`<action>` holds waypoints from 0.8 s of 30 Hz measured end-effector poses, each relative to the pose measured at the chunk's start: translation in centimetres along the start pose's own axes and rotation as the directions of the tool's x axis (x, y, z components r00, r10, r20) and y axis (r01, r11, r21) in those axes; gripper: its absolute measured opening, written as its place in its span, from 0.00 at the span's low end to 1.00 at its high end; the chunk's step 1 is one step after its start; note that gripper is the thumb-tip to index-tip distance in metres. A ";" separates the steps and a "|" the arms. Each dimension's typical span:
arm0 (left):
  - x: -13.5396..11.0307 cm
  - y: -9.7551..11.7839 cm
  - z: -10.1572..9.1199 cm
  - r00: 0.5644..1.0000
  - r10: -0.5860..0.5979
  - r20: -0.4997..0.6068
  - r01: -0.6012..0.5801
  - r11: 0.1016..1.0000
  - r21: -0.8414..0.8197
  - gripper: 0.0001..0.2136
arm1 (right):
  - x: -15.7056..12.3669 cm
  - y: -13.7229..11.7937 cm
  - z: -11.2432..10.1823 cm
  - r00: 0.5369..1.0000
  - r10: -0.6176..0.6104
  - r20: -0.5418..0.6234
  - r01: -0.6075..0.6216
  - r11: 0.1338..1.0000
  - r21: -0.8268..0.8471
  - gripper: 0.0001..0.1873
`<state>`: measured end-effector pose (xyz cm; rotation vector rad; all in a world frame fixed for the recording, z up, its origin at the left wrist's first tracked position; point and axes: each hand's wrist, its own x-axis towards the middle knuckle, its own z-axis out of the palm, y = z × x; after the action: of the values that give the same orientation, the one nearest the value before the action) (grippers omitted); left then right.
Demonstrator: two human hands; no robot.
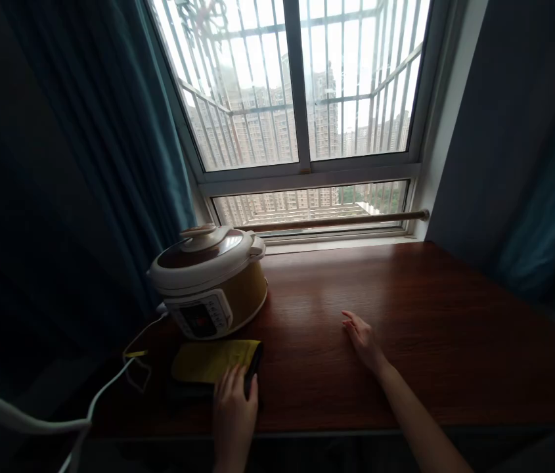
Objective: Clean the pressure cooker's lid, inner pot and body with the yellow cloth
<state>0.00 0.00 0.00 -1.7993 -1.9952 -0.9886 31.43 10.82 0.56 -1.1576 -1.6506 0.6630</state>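
On table [316, 374]: lidded cooker [211, 284], contents hidden; left hand [234, 399] touching yellow cloth [203, 361].

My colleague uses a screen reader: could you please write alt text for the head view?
A person's left hand touches a flat yellow-and-black item, apparently folded cloth, on a reddish wooden table; the empty right hand is farther right. Behind the item stands a rounded white-and-gold electric cooker with a transparent lid, near a barred window.
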 end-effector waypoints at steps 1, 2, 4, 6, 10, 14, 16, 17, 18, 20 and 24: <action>-0.6 -1.2 0.0 0.999 -0.010 0.035 0.009 1.000 0.020 0.18 | 0.0 0.0 0.0 1.000 -0.001 0.002 0.001 1.000 -0.008 0.25; -1.2 -2.1 0.1 0.998 -0.016 0.063 0.014 1.000 0.024 0.19 | 0.0 -0.1 0.0 1.000 -0.002 0.003 0.002 1.000 -0.014 0.25; -1.8 -3.0 0.3 0.996 -0.025 0.090 0.024 1.000 0.011 0.21 | 0.0 -0.1 -0.1 1.000 -0.003 0.000 0.003 1.000 -0.023 0.25; -2.0 -2.8 0.4 0.995 -0.023 0.096 0.022 1.000 0.003 0.21 | 0.0 -0.2 -0.3 1.000 0.001 -0.003 -0.001 0.999 -0.035 0.25; -1.2 -1.0 0.3 0.991 0.043 0.123 -0.039 0.999 -0.038 0.20 | 0.0 -0.1 -0.6 1.000 0.022 -0.012 -0.023 0.999 -0.046 0.25; -0.1 -0.2 0.2 0.972 0.157 0.177 -0.135 0.982 -0.131 0.19 | 0.0 0.1 -1.1 0.997 0.043 -0.058 -0.047 0.997 -0.058 0.25; 0.4 -0.7 0.3 0.953 0.223 0.207 -0.186 0.965 -0.182 0.19 | 0.0 0.2 -1.3 0.996 0.049 -0.076 -0.054 0.996 -0.066 0.25; 0.7 -1.1 0.3 0.942 0.252 0.219 -0.209 0.956 -0.204 0.18 | 0.0 0.2 -1.4 0.995 0.048 -0.082 -0.054 0.996 -0.069 0.25; 1.0 -1.6 0.4 0.933 0.277 0.230 -0.227 0.948 -0.222 0.18 | 0.1 0.2 -1.4 0.995 0.046 -0.090 -0.052 0.996 -0.071 0.24; 1.5 -2.7 0.5 0.920 0.307 0.244 -0.247 0.937 -0.249 0.17 | 0.2 0.1 -1.5 0.993 0.039 -0.113 -0.048 0.996 -0.075 0.24; 1.9 -4.1 0.7 0.914 0.335 0.227 -0.269 0.923 -0.276 0.16 | 0.2 0.1 -1.5 0.988 0.038 -0.149 -0.051 0.995 -0.084 0.24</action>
<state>-4.11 1.96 -0.53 -2.4057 -1.7101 -0.9584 32.86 10.84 1.15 -1.2789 -1.5454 0.5238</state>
